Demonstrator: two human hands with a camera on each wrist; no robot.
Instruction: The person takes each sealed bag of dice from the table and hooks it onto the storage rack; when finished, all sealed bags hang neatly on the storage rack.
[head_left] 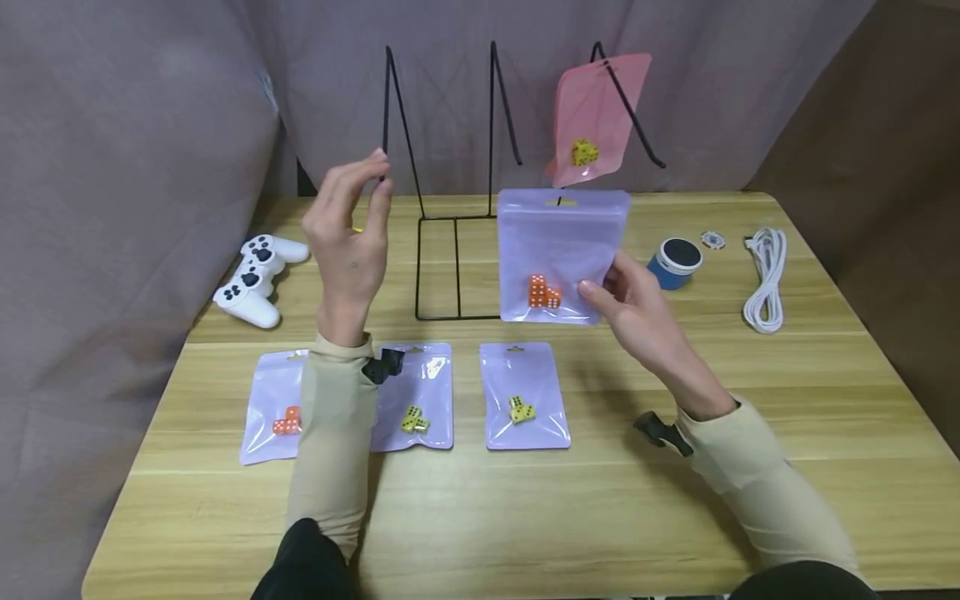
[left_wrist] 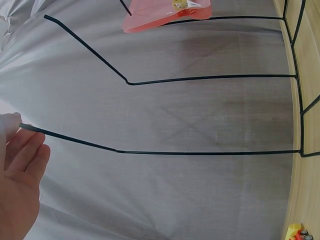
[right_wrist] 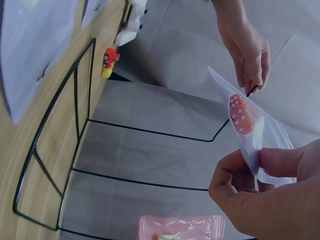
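Observation:
My left hand (head_left: 348, 221) pinches the tip of the left prong (left_wrist: 210, 152) of a black wire rack (head_left: 417, 275) between thumb and fingers. My right hand (head_left: 637, 317) grips a purple zip bag (head_left: 555, 237) by its lower right side, thumb in front. Orange dice (head_left: 538, 292) sit at the bottom of this bag, and its hang hole is at the top. The bag is held up in front of the rack, apart from the pinched prong. From the rack's right prong hangs a pink bag (head_left: 600, 104) with yellow dice (head_left: 584, 152); the middle prong bears nothing.
Purple bags lie on the table: one with orange dice (head_left: 270, 383), partly behind my left sleeve, and two with yellow dice (head_left: 427, 375) (head_left: 517, 371). A white game controller (head_left: 251, 279) lies left; a blue speaker (head_left: 675, 265), poker chip (head_left: 713, 240) and white cable (head_left: 767, 279) lie right.

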